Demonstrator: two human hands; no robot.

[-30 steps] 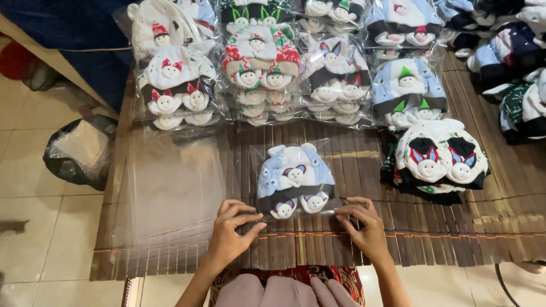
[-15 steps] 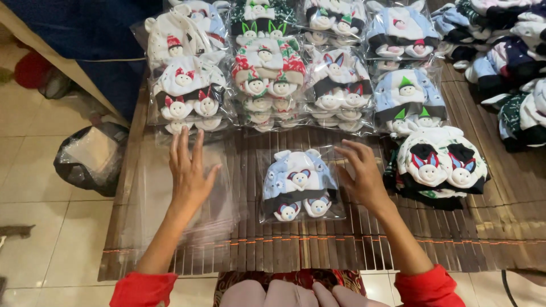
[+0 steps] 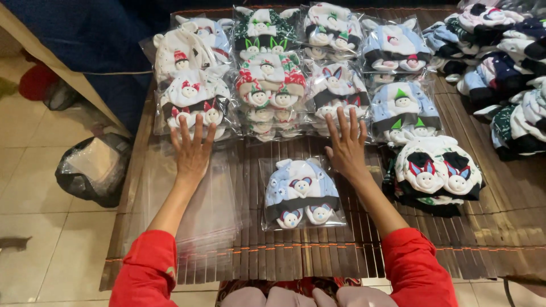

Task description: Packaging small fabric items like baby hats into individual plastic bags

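Red sleeves reach over a slatted bamboo mat (image 3: 398,256). Both hands lie flat, fingers spread, holding nothing: the left hand (image 3: 192,152) on a stack of clear bags (image 3: 216,210), the right hand (image 3: 347,149) just below the rows of bagged hats (image 3: 335,85). One bagged hat set (image 3: 300,193) lies between the forearms.

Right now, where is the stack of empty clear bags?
In the head view, the stack of empty clear bags lies on the slatted mat, at the left, under the left hand, beside the single bagged hat set.
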